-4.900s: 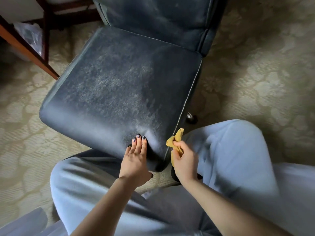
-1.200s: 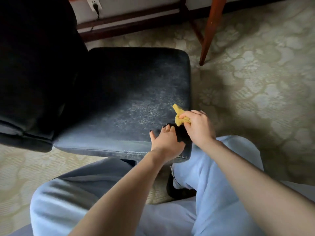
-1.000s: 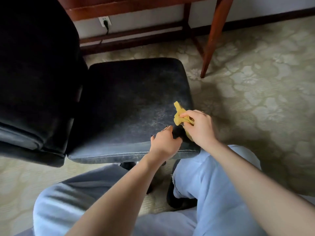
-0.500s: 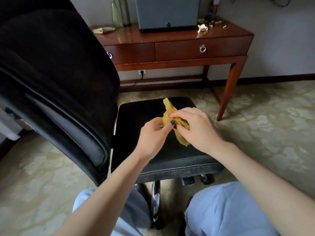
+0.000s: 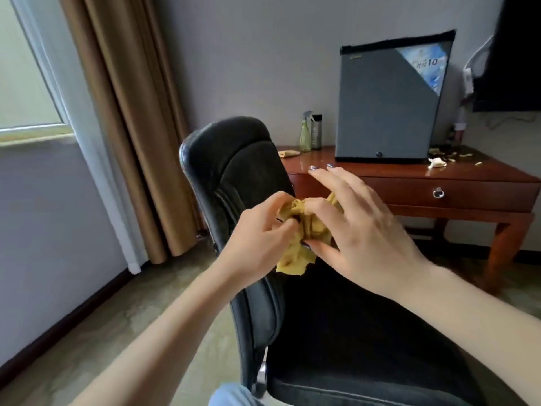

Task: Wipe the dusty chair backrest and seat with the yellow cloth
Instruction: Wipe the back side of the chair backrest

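Left hand pinches cloth; right hand pinches it too, outer fingers splayed. Cloth bunched mid-air over seat back edge, beside backrest. Step: likely refolding. Next: flat pad onto backrest, wipe downward.

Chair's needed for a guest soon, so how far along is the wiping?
Done: nothing confirmable; the seat looks too dark to judge dust. In hand: the left hand and right hand bunch the yellow cloth, held up before the backrest, not wiping. Left: the backrest, possibly the seat too.
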A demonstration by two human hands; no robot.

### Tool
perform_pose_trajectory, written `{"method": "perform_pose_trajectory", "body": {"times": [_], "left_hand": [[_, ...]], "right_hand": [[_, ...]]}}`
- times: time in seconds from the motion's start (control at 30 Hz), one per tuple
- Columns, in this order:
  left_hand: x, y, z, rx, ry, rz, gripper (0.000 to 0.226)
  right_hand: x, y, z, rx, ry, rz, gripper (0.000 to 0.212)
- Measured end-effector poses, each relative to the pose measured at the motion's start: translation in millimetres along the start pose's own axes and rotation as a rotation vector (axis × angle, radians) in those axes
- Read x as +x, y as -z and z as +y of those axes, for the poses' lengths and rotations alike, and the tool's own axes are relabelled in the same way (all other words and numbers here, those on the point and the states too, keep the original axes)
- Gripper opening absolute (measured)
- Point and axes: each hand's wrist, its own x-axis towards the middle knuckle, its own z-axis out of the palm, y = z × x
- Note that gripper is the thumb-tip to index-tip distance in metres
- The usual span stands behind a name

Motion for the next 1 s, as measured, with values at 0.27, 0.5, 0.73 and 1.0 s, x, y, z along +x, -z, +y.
{"method": "perform_pose_trajectory", "body": {"times": [0.27, 0.5, 0.73, 1.0], "left_hand": [[10.5, 75.3, -1.0, 0.585, -0.160, 0.118, 0.014], [41.5, 122.5, -26.9, 1.081, 0.013, 0.299, 0.064], [66.0, 114.8, -26.0, 0.660, 0.201, 0.300, 0.038], [50.5, 108.4, -12.6, 0.734, 0.118, 0.278, 0.045]], "right_hand": [[78.5, -14.8, -22.0, 0.025, 0.106, 0.076, 0.038], [96.9, -33.2, -5.7, -0.106, 0.222, 0.041, 0.038], [99.5, -25.0, 16.9, -0.152, 0.201, -0.051, 0.057], [95.9, -14.6, 31.3, -0.180, 0.161, -0.017, 0.046]]}}
